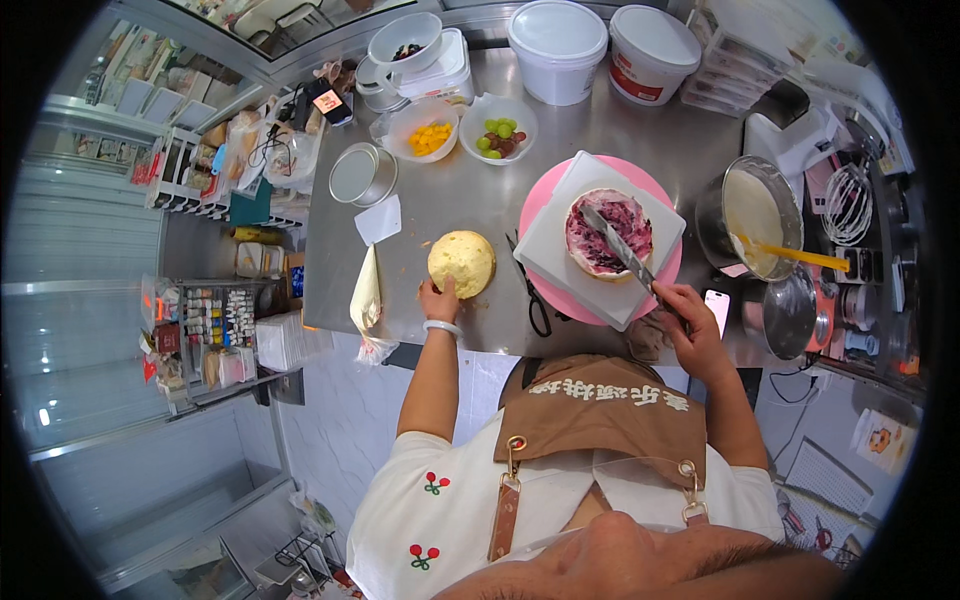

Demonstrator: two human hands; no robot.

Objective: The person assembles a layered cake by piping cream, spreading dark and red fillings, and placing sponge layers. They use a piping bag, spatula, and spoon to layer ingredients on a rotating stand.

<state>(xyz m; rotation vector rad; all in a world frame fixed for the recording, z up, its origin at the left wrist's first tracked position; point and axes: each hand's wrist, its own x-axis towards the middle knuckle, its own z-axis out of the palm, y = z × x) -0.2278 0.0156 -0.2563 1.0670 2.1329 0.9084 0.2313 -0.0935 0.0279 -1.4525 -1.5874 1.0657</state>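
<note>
My left hand [439, 300] grips the near edge of a round yellow sponge cake layer [465, 259], thumb on top. That layer rests on the steel table [420, 202]. In my right hand [694, 326] is the handle of a metal icing spatula [628, 255]. Its blade lies over a round cake [611, 217] topped with smeared purple-red filling and white cream. Beneath this cake is a white square board [551, 244], set askew on a pink round turntable [536, 199]. Black-handled scissors [538, 315] lie between the sponge and the turntable, and a filled piping bag [366, 296] lies left of the sponge.
Bowls of mango pieces [431, 140] and grapes [501, 135] stand behind, near a round tin [364, 175] and white scraper [379, 220]. Two lidded buckets [557, 56] are at the back. Rightward are a steel bowl of cream [709, 217], an orange spatula [802, 255] and a phone [718, 311].
</note>
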